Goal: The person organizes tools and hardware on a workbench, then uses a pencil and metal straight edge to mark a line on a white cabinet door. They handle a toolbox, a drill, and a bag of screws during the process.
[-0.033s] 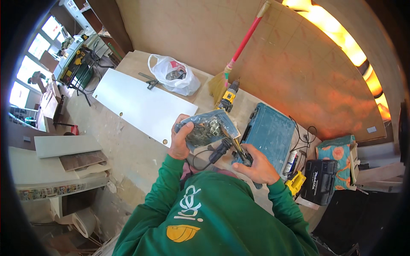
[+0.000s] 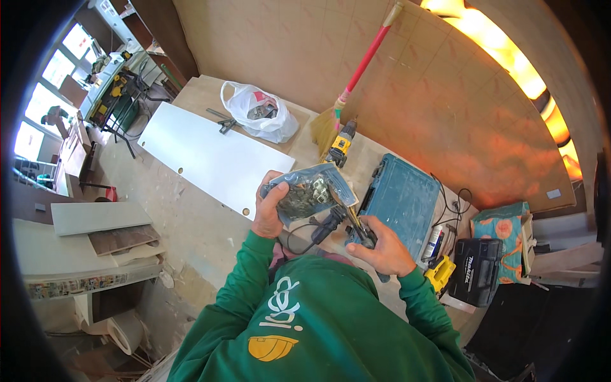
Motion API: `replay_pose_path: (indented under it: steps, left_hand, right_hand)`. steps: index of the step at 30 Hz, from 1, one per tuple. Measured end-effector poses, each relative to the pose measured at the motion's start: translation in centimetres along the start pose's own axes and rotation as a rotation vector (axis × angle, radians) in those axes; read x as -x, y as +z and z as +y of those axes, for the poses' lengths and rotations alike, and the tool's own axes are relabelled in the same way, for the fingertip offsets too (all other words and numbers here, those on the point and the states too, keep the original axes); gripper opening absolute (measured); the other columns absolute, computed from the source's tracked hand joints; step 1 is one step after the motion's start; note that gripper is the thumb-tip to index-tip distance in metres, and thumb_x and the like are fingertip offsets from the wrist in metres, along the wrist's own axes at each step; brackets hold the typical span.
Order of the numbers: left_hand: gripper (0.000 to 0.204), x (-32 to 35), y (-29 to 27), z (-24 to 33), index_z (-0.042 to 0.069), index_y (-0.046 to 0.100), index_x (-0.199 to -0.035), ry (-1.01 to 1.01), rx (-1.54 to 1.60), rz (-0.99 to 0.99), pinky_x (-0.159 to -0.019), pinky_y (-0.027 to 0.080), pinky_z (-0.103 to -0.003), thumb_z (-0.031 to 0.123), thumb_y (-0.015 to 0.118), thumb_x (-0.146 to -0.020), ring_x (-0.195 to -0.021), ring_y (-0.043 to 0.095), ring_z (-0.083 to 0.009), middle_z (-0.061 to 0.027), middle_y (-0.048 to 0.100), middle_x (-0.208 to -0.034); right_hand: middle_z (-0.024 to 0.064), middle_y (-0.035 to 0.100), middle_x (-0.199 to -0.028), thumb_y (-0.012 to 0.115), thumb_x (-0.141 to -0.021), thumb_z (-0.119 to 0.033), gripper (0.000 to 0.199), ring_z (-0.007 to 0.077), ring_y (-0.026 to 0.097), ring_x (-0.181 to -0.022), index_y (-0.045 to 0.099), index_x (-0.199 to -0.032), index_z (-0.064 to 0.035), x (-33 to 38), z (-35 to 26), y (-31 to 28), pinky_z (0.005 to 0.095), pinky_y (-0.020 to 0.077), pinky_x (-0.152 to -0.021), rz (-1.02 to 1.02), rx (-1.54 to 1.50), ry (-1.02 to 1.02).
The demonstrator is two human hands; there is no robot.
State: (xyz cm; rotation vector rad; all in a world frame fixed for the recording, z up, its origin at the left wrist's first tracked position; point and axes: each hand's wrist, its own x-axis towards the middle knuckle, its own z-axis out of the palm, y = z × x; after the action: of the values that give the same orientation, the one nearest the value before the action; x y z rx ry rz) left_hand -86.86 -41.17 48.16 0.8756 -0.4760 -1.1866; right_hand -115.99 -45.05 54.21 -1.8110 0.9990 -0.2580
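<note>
My left hand (image 2: 270, 207) grips the left end of a clear plastic bag (image 2: 310, 191) packed with dark and shiny metal fittings; their exact kind I cannot make out. Closed around the handles of a dark hand tool (image 2: 364, 234) is my right hand (image 2: 386, 247). The tool's narrow, yellowish front part reaches the bag's lower right corner; its kind is not clear. Beneath the bag lies a black power tool with a cord (image 2: 328, 226). A yellow and black cordless drill (image 2: 340, 145) rests just beyond the bag.
A white panel with round holes (image 2: 210, 159) lies on the workbench at left, near a white plastic bag (image 2: 261, 114). To the right are a blue tool case (image 2: 401, 197), a white tube (image 2: 433, 244) and a black case (image 2: 474, 272). A red-handled broom (image 2: 369, 57) leans at the back.
</note>
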Motion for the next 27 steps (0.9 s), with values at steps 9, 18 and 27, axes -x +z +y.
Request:
replay_pose_path:
  steps: [9,18,27]
  left_hand:
    - [0.018,-0.2,0.4,-0.5,0.006,0.060,-0.102,-0.026,0.046,-0.013,-0.081,0.053,-0.029,0.020,0.067,-0.094,-0.087,0.065,-0.0125,-0.0049,0.070,-0.097]
    - [0.020,-0.2,0.7,-0.3,0.006,0.059,-0.103,-0.054,0.019,-0.030,-0.079,0.053,-0.028,0.020,0.069,-0.093,-0.086,0.064,-0.0114,-0.0037,0.069,-0.096]
    - [0.017,-0.2,0.6,-0.5,0.006,0.060,-0.098,-0.023,-0.168,-0.085,-0.078,0.046,-0.025,0.021,0.068,-0.094,-0.085,0.055,-0.0075,0.0006,0.064,-0.091]
  right_hand:
    - [0.0203,0.070,-0.118,0.083,-0.085,-0.047,0.072,0.0303,0.068,-0.109,0.059,-0.132,0.0019,-0.3,0.4,1.4,0.0418,0.0529,-0.096,0.030,-0.151,0.040]
    - [0.0117,0.065,-0.109,0.083,-0.087,-0.042,0.069,0.0211,0.062,-0.102,0.056,-0.134,0.0012,-1.0,-0.3,1.1,0.0369,0.0512,-0.092,0.026,-0.178,0.023]
    - [0.0140,0.071,-0.108,0.087,-0.083,-0.039,0.066,0.0237,0.067,-0.099,0.059,-0.128,0.0011,-1.2,0.0,1.0,0.0367,0.0534,-0.088,0.149,-0.091,-0.100]
